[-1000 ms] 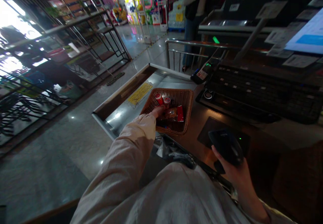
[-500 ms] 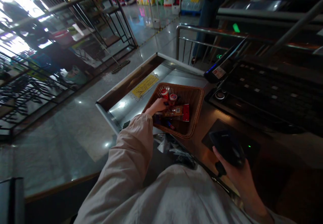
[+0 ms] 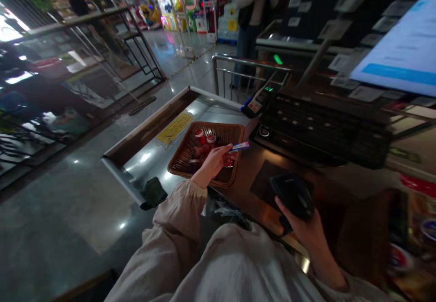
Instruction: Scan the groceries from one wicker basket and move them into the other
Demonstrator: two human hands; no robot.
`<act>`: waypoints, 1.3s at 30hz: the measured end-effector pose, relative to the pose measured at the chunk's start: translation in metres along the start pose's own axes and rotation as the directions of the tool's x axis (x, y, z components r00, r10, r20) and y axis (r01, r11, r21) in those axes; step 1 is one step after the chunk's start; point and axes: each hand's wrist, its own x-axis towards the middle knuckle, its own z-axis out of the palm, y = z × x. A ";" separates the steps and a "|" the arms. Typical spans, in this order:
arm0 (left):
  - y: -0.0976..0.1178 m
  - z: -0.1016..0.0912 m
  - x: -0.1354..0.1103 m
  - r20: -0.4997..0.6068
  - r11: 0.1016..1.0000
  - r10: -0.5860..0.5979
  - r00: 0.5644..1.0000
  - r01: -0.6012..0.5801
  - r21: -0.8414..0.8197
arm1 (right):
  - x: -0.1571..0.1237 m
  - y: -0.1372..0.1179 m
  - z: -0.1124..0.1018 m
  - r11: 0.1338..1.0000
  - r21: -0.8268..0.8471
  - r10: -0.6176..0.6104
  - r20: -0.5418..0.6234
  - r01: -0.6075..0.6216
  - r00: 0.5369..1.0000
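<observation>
My left hand [image 3: 215, 162] hovers over the near right part of a brown wicker basket [image 3: 184, 154] and pinches a small flat blue and red packet [image 3: 240, 146], lifted clear of the basket. Inside the basket lie two red-capped cans [image 3: 205, 136] and other red packs. My right hand [image 3: 308, 229] is wrapped round a black handheld scanner [image 3: 293, 196], held above the dark wooden counter [image 3: 262, 161] near a black mat.
A black keyboard [image 3: 323, 127] and a card terminal [image 3: 259, 101] sit behind the basket, with a lit screen [image 3: 402, 54] at the upper right. A metal checkout tray [image 3: 150, 156] and a dark cloth [image 3: 154, 192] lie left. A person [image 3: 250, 16] stands beyond the steel rail.
My left hand has come up out of the basket with the small packet and moved right. The right hand still holds the scanner. The view has swung.
</observation>
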 end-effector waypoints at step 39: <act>-0.114 0.149 -0.026 0.090 0.889 -0.387 0.918 0.397 -0.230 | -0.046 0.026 -0.073 0.979 -0.129 -0.158 0.011 0.158 0.987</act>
